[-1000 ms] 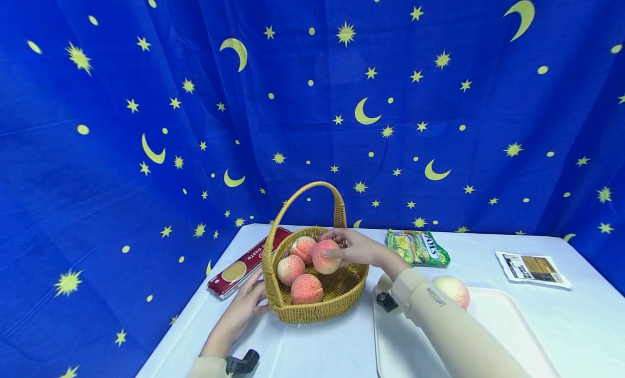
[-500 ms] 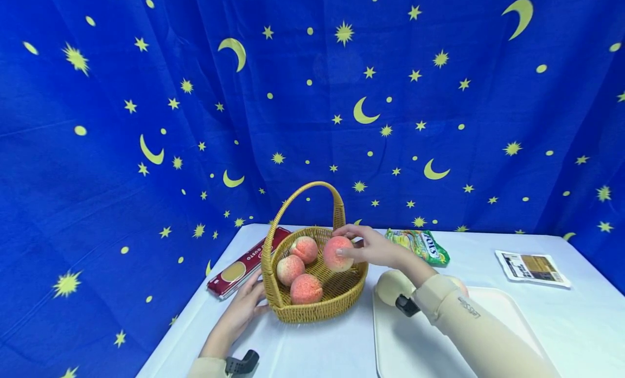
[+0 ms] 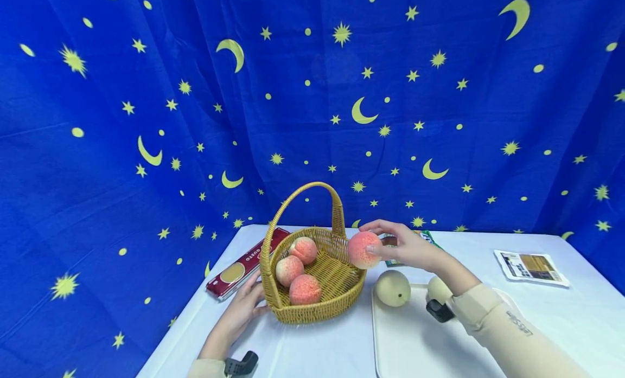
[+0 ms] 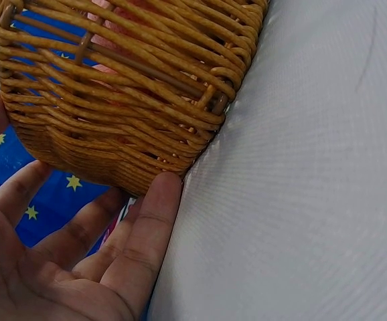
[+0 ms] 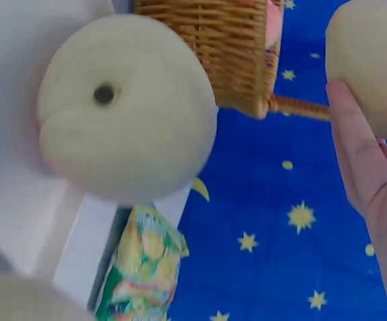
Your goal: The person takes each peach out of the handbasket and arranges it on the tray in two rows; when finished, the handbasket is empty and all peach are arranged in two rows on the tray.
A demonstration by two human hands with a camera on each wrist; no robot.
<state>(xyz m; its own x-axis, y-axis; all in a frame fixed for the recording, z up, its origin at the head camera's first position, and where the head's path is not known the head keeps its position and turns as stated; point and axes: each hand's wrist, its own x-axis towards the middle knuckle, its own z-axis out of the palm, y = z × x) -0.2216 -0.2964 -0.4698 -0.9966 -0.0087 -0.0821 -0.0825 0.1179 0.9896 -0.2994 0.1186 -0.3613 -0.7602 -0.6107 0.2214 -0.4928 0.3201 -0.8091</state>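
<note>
A wicker basket (image 3: 317,313) with a tall handle stands on the table and has three pinkish peaches (image 3: 305,289) inside, all toward its left. At the basket's left side, the fingers of my left hand (image 3: 239,313) touch the wicker; in the left wrist view they look fairly straight against the weave (image 4: 113,120). Just over the basket's right rim, my right hand (image 3: 410,250) holds another peach (image 3: 363,250) between thumb and fingers. That peach (image 5: 374,67) shows its pale side in the right wrist view.
Right of the basket lies a white tray (image 3: 405,340) with two pale peaches (image 3: 393,288) at its far end, one partly behind my wrist. A red packet (image 3: 234,272) lies left of the basket. A green bag (image 5: 146,267) and a white packet (image 3: 531,268) lie farther back.
My right hand has carried its peach rightward from inside the basket to above the right rim. My left hand and the basket have stayed in place.
</note>
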